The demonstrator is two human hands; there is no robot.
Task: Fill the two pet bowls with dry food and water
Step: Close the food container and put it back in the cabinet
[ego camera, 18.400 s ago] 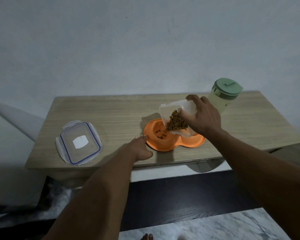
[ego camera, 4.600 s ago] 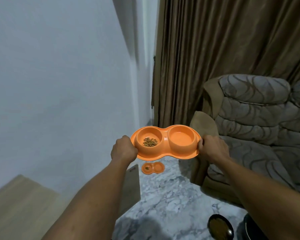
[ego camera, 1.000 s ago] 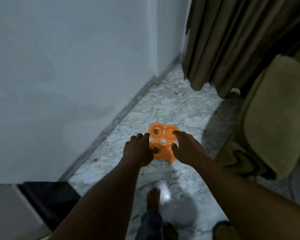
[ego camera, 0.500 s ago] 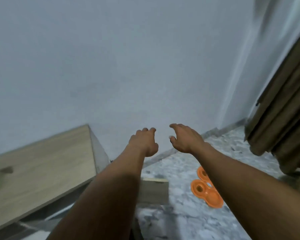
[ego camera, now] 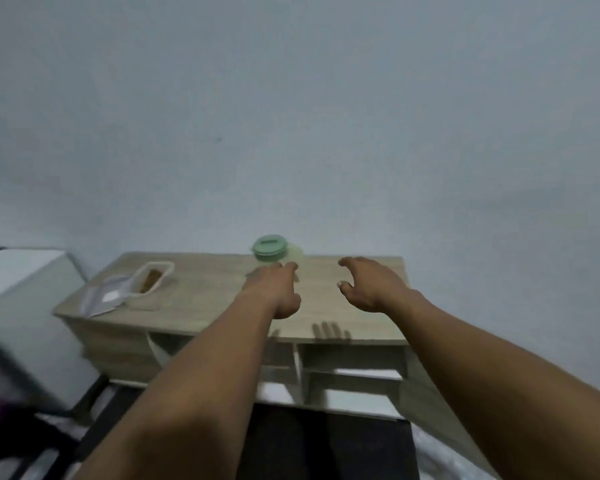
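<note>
1. Wooden table (ego camera: 326,306): the right half of the top is bare out to the front edge.
2. Water jug (ego camera: 277,252): at the table's back edge.
3. Food container (ego camera: 151,282): on the table's left end, lid off.
4. Left hand (ego camera: 274,289) and right hand (ego camera: 371,287): both above the table, fingers loosely spread, holding nothing.
5. Pet bowls: out of frame.

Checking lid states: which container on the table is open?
The clear food container at the table's left, kibble exposed, its lid lying beside it. The jug wears its green cap.

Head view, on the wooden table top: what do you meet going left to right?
Lid → food container → green-lidded jug → right hand. The left hand overlaps the jug, so it is left out.
</note>
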